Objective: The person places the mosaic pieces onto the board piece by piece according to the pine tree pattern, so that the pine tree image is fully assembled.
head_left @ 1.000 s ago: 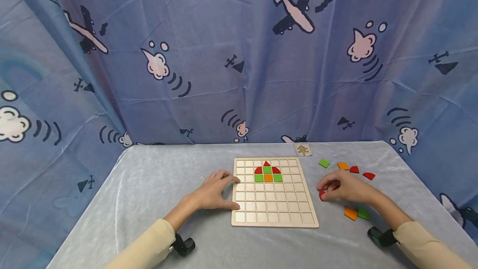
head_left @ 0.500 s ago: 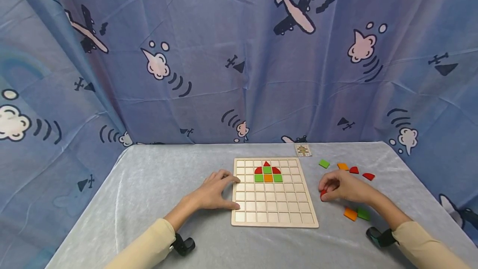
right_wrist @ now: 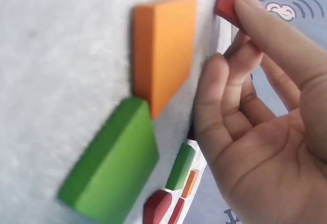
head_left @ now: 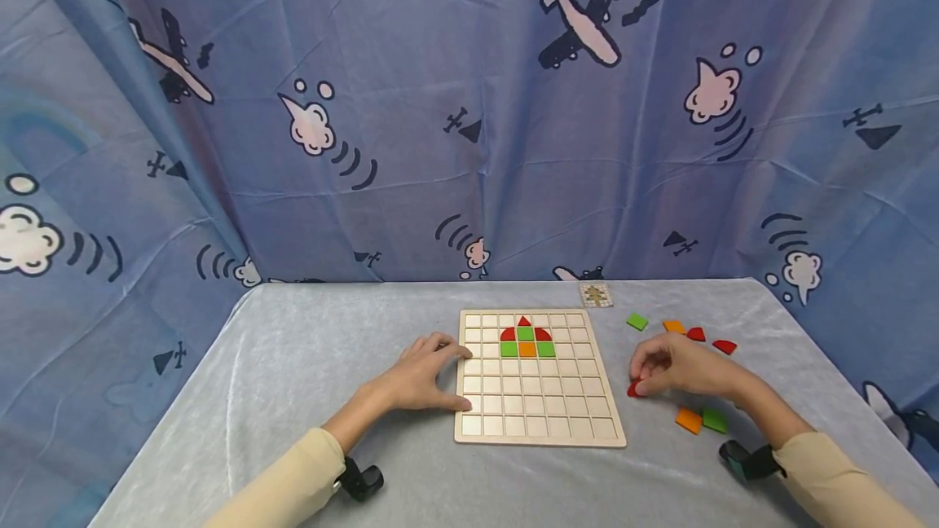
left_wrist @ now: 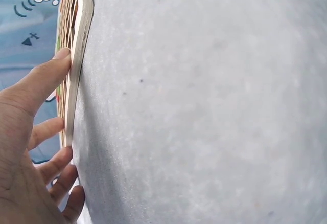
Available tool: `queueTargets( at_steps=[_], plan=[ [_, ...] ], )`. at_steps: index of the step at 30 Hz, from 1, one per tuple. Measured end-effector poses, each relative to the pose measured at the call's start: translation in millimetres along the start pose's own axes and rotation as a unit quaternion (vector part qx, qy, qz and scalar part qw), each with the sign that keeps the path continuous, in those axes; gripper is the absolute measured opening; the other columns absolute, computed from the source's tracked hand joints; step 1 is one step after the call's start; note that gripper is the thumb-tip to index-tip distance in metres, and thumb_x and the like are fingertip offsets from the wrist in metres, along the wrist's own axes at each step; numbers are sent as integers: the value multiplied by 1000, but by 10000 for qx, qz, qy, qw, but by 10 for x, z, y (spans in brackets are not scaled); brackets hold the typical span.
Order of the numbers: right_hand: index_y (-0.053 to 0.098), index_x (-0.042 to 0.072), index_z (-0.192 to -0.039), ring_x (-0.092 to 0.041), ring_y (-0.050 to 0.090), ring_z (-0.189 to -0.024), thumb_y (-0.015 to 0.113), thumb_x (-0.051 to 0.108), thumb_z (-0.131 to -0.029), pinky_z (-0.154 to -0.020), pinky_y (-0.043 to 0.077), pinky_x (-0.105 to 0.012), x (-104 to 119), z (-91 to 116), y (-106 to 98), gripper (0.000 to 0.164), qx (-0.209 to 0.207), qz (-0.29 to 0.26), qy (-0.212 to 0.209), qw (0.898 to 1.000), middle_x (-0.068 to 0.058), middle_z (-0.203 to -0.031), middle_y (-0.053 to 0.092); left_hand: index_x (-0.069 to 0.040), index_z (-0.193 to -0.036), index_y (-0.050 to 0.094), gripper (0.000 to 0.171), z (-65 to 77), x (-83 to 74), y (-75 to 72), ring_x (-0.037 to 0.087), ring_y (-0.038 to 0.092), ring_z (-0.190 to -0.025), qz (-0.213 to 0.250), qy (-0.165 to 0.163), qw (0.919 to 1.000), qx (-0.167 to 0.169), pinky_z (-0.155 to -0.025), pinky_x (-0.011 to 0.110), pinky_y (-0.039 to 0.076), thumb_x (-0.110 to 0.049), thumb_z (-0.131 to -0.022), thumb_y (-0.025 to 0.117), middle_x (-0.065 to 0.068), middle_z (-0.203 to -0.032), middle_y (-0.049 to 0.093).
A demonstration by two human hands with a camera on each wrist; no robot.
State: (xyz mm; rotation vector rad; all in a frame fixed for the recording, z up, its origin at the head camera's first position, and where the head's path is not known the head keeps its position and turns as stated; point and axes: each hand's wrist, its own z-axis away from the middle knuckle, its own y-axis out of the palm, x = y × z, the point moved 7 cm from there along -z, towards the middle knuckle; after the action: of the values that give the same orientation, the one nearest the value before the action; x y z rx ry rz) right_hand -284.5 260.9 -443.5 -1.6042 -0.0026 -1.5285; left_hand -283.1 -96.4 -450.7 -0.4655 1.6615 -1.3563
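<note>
L hand (head_left: 421, 373) spread, fingers loose, not gripping, thumb & index touching gridded board (head_left: 539, 406) at L edge. R hand (head_left: 678, 365) pinches red pc (head_left: 634, 389), just R of board; orange pc (head_left: 688, 420) & green pc (head_left: 714, 420) nearby on desk (head_left: 315, 349).

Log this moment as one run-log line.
left hand: touches board at left edge | right hand: pinches red piece, right of board | board: partly filled | loose, near side: orange piece, green piece

high head view, left wrist sharing board (head_left: 535, 406)
</note>
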Motion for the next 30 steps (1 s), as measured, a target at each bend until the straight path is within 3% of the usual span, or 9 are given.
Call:
queueTargets(
  at_steps=[6, 19, 30],
  plan=[
    [69, 3, -95, -14, 59, -68, 76, 15, -86, -65, 51, -23, -1, 19, -15, 17, 134, -119, -2, 9998, -15, -82, 67, -25, -138, 54, 75, 0, 0, 1, 24, 43, -126, 3, 24, 10000, -31, -103, 51, 38, -59, -75, 77, 4, -141, 46],
    [69, 11, -96, -13, 60, -75, 73, 19, -89, -68, 51, -24, 168, -89, -18, 11, -362, 289, -577, 9973, -6, -87, 69, -26, -138, 53, 74, 5, 5, 8, 25, 42, -128, 25, 10, 10000, 10, -104, 51, 37, -59, -76, 77, 3, -142, 46],
    [70, 15, -103, -12, 64, -89, 70, 24, -92, -77, 53, -22, 246, -263, 29, 14, -578, 178, -389, 9974, -5, -103, 72, -26, -138, 54, 74, 13, 4, -1, 25, 43, -127, -29, 9, 10000, -10, -103, 51, 37, -60, -76, 77, 2, -141, 46]
  ],
)
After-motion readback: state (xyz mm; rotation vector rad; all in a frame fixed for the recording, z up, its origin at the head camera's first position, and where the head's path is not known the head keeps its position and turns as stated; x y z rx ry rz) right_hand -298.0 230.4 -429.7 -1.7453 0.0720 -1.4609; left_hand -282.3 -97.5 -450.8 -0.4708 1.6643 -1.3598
